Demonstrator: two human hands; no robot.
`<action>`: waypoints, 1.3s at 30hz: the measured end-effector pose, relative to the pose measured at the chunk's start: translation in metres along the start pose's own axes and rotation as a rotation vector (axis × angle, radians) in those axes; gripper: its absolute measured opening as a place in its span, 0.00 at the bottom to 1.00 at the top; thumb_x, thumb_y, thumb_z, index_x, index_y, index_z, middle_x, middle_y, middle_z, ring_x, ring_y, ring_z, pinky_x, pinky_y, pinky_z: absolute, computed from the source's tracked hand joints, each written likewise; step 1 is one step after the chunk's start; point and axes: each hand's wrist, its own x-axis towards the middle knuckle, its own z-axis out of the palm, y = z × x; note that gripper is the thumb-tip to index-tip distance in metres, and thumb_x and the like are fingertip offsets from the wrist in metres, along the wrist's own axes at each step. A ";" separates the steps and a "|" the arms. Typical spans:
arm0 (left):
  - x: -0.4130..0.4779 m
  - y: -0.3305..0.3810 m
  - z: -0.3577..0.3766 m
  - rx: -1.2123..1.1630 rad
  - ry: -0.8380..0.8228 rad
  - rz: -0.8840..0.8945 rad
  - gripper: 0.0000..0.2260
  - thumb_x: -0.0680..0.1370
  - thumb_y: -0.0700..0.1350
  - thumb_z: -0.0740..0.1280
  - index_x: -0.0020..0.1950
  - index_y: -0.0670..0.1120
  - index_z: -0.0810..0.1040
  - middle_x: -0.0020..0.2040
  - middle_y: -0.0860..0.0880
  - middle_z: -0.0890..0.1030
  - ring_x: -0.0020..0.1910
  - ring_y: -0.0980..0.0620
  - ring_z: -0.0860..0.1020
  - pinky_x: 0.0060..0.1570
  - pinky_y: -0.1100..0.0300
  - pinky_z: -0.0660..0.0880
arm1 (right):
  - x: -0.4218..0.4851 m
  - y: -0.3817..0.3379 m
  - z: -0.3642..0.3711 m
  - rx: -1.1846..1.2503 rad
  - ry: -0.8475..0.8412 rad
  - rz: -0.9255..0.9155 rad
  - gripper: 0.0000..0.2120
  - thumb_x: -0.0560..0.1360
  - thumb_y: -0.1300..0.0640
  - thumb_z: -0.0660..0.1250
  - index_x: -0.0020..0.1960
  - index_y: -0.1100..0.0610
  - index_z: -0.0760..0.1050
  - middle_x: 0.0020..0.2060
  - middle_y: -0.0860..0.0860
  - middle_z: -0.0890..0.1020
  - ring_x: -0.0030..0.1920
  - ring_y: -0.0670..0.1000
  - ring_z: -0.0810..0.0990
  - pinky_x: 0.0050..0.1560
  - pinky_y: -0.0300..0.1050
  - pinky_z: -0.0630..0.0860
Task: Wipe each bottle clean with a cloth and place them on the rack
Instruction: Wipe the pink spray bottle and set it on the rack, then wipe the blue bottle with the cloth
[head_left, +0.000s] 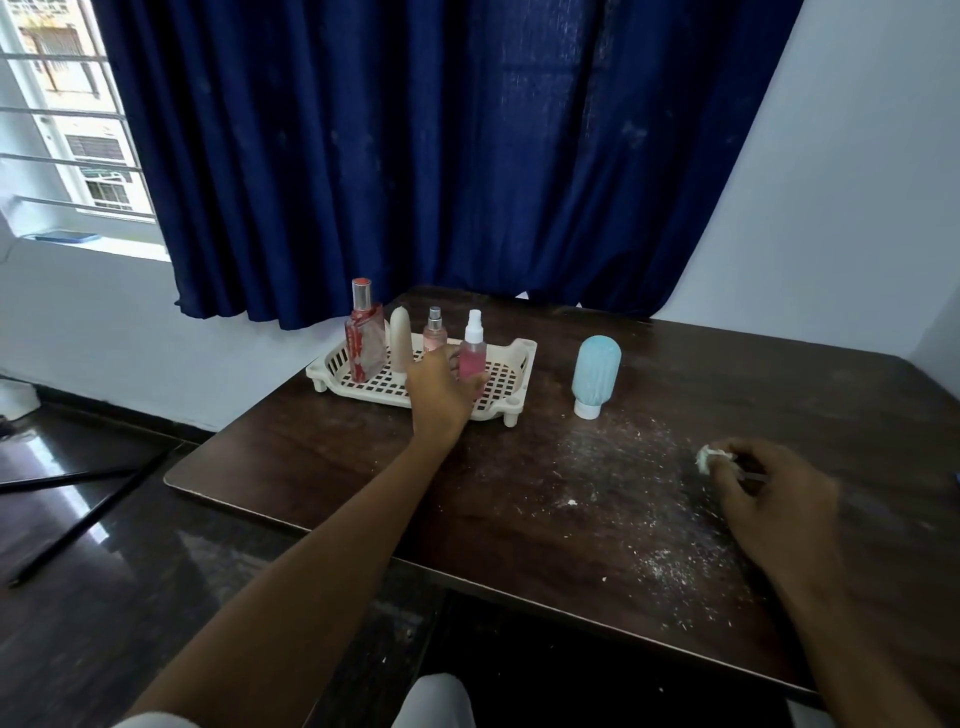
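A cream plastic rack (511, 358) with a grid floor stands at the table's far left. In it stand a tall red perfume bottle (365, 340), a beige tube (399, 339) and a small pink spray bottle (434, 332). My left hand (441, 389) is over the rack, its fingers around the base of a pink spray bottle with a white nozzle (473, 349), which stands upright in the rack. A light blue bottle (595, 375) stands cap-down on the table, right of the rack. My right hand (769, 493) rests on the table pinching a small white cloth (707, 457).
The dark wooden table (519, 493) is strewn with white crumbs and dust between my hands. A blue curtain (415, 156) hangs behind the table, a white wall on the right. Dark rods (78, 514) lie on the floor to the left.
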 end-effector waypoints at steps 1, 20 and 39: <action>0.000 0.000 -0.001 0.003 -0.003 -0.004 0.22 0.69 0.43 0.79 0.61 0.41 0.81 0.53 0.45 0.86 0.52 0.52 0.83 0.57 0.58 0.79 | 0.000 0.000 0.000 -0.004 -0.002 -0.002 0.06 0.72 0.66 0.73 0.47 0.60 0.84 0.41 0.54 0.85 0.41 0.55 0.83 0.51 0.50 0.78; -0.039 0.038 -0.011 -0.070 0.063 0.287 0.08 0.79 0.42 0.70 0.56 0.43 0.83 0.48 0.49 0.86 0.47 0.59 0.82 0.48 0.74 0.75 | 0.000 0.001 0.000 0.008 0.015 -0.011 0.05 0.72 0.66 0.73 0.47 0.58 0.83 0.41 0.53 0.85 0.39 0.52 0.82 0.48 0.48 0.78; -0.035 0.071 0.084 0.020 -0.416 0.121 0.46 0.70 0.54 0.78 0.79 0.47 0.56 0.74 0.45 0.70 0.72 0.45 0.68 0.70 0.49 0.67 | 0.001 0.006 0.004 0.053 0.050 0.030 0.06 0.72 0.66 0.72 0.46 0.57 0.83 0.40 0.49 0.83 0.39 0.48 0.81 0.45 0.42 0.77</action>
